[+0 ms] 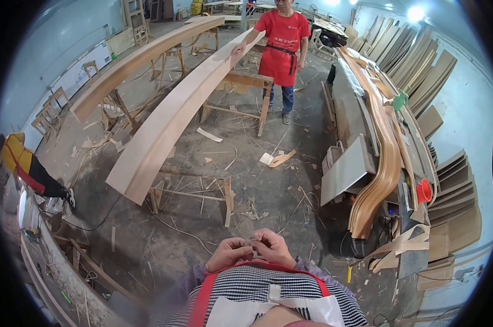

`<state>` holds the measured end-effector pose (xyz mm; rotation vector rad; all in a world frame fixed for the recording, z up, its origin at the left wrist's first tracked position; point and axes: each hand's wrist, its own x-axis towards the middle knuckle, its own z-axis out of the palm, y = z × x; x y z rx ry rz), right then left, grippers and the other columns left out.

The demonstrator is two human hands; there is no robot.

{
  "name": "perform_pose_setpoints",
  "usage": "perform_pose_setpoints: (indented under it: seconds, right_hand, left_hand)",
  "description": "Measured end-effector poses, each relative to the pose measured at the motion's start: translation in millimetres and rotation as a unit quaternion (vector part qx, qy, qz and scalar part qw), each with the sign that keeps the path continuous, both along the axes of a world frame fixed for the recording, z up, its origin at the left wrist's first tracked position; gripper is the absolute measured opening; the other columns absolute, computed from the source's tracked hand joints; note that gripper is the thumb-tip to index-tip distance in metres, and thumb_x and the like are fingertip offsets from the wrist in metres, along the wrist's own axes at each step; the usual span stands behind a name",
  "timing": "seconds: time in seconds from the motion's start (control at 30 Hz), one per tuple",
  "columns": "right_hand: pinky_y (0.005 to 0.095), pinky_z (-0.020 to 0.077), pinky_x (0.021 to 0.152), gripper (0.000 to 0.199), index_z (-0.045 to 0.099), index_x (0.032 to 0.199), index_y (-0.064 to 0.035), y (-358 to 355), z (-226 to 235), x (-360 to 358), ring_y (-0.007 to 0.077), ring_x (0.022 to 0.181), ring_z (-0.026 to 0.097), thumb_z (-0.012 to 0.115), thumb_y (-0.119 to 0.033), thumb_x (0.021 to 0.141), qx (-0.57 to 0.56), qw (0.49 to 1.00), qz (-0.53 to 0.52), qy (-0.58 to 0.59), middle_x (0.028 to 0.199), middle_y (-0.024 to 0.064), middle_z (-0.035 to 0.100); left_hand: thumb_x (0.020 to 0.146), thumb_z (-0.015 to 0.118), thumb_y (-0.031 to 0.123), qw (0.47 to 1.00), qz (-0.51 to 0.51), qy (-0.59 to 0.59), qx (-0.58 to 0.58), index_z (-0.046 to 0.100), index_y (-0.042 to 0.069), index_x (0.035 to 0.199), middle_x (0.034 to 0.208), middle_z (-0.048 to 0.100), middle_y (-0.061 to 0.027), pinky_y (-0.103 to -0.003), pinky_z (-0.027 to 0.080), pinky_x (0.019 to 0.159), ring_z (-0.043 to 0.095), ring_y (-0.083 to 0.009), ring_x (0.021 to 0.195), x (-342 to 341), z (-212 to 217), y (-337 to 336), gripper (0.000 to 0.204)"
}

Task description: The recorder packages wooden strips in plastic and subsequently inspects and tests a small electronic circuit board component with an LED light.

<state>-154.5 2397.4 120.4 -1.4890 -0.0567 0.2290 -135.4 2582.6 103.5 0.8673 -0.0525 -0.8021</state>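
Note:
Close in front of my chest, my left hand (pixel 228 255) and my right hand (pixel 273 249) meet at the fingertips. Both have curled, pinching fingers; anything between them is too small to make out. The red-edged apron (pixel 207 294) I wear lies just below them. Beyond my hands, a low wooden trestle (pixel 228 201) stands on the floor. It is next to the near end of a long, pale curved wooden panel (pixel 167 117), which slopes away to the far side. Neither hand touches the panel.
A co-worker in a red apron (pixel 282 46) stands at the panel's far end, one hand on it. Another wooden beam (pixel 143 62) rests on trestles at left. Curved brown mouldings (pixel 387 158) lie along the right bench. Wood scraps (pixel 279 158) and a cord (pixel 189 233) litter the floor.

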Motion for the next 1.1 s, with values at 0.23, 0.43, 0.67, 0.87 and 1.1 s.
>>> perform_pose_setpoints:
  seconds: [0.23, 0.43, 0.67, 0.87, 1.1]
  right_hand:
    - [0.0210, 0.0470, 0.072, 0.017, 0.058, 0.105, -0.0021, 30, -1, 10, 0.0060, 0.081, 0.057, 0.060, -0.001, 0.088, 0.071, 0.997, 0.005, -0.016, 0.094, 0.0016, 0.058]
    - [0.0217, 0.0481, 0.069, 0.020, 0.058, 0.105, -0.0009, 46, -9, 21, 0.0090, 0.078, 0.060, 0.063, -0.001, 0.085, 0.047, 0.996, 0.032, -0.075, 0.103, 0.0041, 0.055]
    - [0.0244, 0.0484, 0.068, 0.017, 0.063, 0.101, -0.0025, 63, -9, 23, 0.0118, 0.079, 0.061, 0.065, -0.004, 0.085, -0.136, 0.985, 0.021, -0.099, 0.091, 0.0046, 0.061]
    - [0.0237, 0.0480, 0.068, 0.006, 0.065, 0.090, 0.0005, 80, 5, 26, 0.0103, 0.077, 0.059, 0.064, 0.001, 0.084, -0.140, 0.984, 0.075, -0.080, 0.083, 0.0028, 0.063]
    - [0.0240, 0.0485, 0.075, 0.012, 0.064, 0.097, 0.0035, 80, 6, 26, 0.0109, 0.084, 0.060, 0.064, -0.002, 0.086, 0.062, 0.982, 0.155, 0.093, 0.091, 0.0049, 0.066]
  left_hand:
    - [0.091, 0.060, 0.010, 0.999, 0.001, 0.043, -0.010, 0.062, 0.001, 0.090, 0.078, 0.062, -0.0042, -0.022, 0.045, 0.062, 0.057, -0.0105, 0.069, 14, -2, 30, 0.010]
    - [0.092, 0.059, 0.013, 0.994, 0.022, 0.095, -0.040, 0.062, 0.001, 0.097, 0.081, 0.063, -0.0045, -0.022, 0.047, 0.063, 0.058, -0.0100, 0.072, 24, -3, 45, 0.013]
    - [0.092, 0.060, 0.014, 0.994, 0.020, 0.088, -0.062, 0.059, 0.003, 0.088, 0.075, 0.060, -0.0030, -0.023, 0.046, 0.062, 0.057, -0.0111, 0.070, 28, -11, 66, 0.012]
    - [0.089, 0.064, 0.019, 0.995, -0.006, 0.053, -0.083, 0.056, 0.005, 0.075, 0.069, 0.056, -0.0018, -0.021, 0.041, 0.055, 0.052, -0.0090, 0.062, 25, -26, 81, 0.021]
    - [0.087, 0.067, 0.021, 0.995, -0.080, -0.011, -0.054, 0.053, 0.008, 0.067, 0.062, 0.051, 0.0027, -0.020, 0.033, 0.050, 0.046, -0.0058, 0.055, 20, -24, 92, 0.027]
